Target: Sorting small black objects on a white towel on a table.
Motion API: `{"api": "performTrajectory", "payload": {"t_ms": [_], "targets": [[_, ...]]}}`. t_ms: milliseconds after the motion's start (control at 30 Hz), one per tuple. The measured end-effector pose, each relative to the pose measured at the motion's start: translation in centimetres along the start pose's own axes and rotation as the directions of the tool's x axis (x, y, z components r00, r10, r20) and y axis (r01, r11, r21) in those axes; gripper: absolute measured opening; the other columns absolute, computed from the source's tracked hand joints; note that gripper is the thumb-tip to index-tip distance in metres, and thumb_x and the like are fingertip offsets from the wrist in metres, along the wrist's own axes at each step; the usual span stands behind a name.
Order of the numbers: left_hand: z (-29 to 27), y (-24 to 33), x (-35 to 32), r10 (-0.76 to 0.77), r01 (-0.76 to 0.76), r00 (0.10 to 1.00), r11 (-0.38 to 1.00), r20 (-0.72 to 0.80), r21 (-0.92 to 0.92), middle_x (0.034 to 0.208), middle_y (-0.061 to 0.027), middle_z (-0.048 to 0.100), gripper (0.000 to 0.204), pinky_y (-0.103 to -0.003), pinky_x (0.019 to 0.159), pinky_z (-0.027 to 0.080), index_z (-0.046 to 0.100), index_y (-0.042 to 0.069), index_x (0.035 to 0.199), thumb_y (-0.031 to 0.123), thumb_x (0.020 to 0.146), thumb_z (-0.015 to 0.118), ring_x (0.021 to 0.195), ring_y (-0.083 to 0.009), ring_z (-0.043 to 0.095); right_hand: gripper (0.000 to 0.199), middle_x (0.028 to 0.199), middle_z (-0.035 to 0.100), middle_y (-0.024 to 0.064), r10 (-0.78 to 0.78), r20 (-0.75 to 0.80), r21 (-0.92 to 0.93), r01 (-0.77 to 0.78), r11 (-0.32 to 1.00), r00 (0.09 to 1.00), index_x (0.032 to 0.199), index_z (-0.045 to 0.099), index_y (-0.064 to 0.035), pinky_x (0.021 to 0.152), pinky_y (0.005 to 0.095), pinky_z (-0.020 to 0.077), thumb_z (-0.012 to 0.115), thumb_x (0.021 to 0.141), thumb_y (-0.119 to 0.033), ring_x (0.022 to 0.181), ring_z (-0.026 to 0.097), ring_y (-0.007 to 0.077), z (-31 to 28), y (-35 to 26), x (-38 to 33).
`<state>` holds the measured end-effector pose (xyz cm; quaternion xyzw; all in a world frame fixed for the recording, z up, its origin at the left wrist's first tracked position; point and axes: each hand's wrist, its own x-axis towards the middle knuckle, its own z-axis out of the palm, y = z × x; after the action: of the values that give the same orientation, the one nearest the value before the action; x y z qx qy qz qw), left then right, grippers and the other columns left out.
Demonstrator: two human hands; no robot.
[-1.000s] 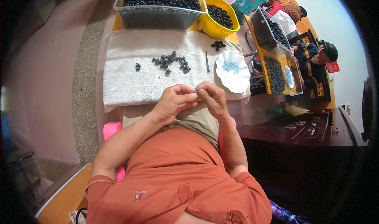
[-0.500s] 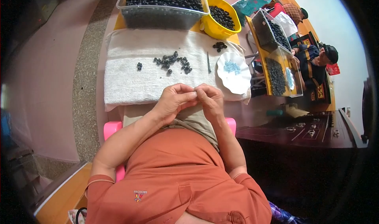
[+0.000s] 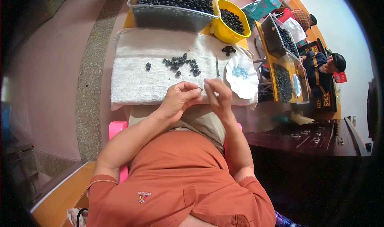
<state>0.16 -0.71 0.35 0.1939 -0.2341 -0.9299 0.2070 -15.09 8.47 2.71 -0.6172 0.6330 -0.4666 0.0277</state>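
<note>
My left hand (image 3: 180, 101) is closed in a pinch above the near edge of the white towel (image 3: 136, 85). A small dark bit shows at its thumb tip, too small to name. My right hand (image 3: 220, 98) is raised just apart from it, fingers bent and smeared by motion; whether it holds anything is unclear. Beyond the hands lie a loose group of black beads (image 3: 179, 63), a smaller cluster of beads (image 3: 148, 66) and slim dark tweezers (image 3: 217, 66). Right of these, a white scalloped plate (image 3: 247, 90) holds small light-blue pieces (image 3: 240, 72).
At the far edge stand a clear bin (image 3: 172, 21) full of black beads and a yellow basin (image 3: 228, 35) with more. Another small bead pile (image 3: 229, 50) lies near the plate. To the right, a co-worker (image 3: 322, 69) sits by clear bins (image 3: 280, 39) on another table.
My two hands, fingertips together before, have come apart. The right hand has lifted slightly and moved a little right. The whole view has shifted slightly.
</note>
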Motion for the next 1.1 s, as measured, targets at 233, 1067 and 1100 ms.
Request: {"api": "performTrajectory", "payload": {"t_ms": [233,1067,1100], "targets": [[-0.4,0.2,0.4,-0.014,0.015,0.999,1.0,-0.038,0.01,0.091,-0.0057,0.065,0.01,-0.028,0.077,0.059,0.061,0.003,0.097,0.002,0.089,0.067,0.081,-0.0152,0.067,0.024,0.092,0.064,0.0149,0.218,0.124,-0.405,-0.151,0.902,0.968,0.106,0.068,-0.005,0.07,0.0408,0.0501,0.066,0.085,-0.015,0.08,0.064,0.0351,1.0,3.1,2.9],[-0.4,0.1,0.4,-0.007,0.007,0.999,1.0,-0.047,0.007,0.091,-0.0055,0.065,0.009,-0.027,0.077,0.059,0.062,0.003,0.094,0.002,0.088,0.068,0.081,-0.0138,0.065,0.013,0.092,0.063,0.0124,0.203,0.326,-0.375,-0.071,0.924,0.923,0.091,0.064,-0.0074,0.068,0.0419,0.0505,0.066,0.079,-0.013,0.077,0.064,0.0343,0.8,3.5,3.5],[-0.4,0.2,0.3,-0.006,0.006,0.999,1.0,-0.047,0.004,0.091,-0.0055,0.065,0.009,-0.027,0.077,0.059,0.062,0.003,0.094,0.002,0.088,0.068,0.081,-0.0138,0.065,0.014,0.092,0.063,0.0123,0.204,0.335,-0.362,-0.075,0.929,0.92,0.093,0.065,-0.0074,0.069,0.0416,0.0504,0.065,0.08,-0.012,0.079,0.064,0.034,0.8,3.3,3.7]]}}
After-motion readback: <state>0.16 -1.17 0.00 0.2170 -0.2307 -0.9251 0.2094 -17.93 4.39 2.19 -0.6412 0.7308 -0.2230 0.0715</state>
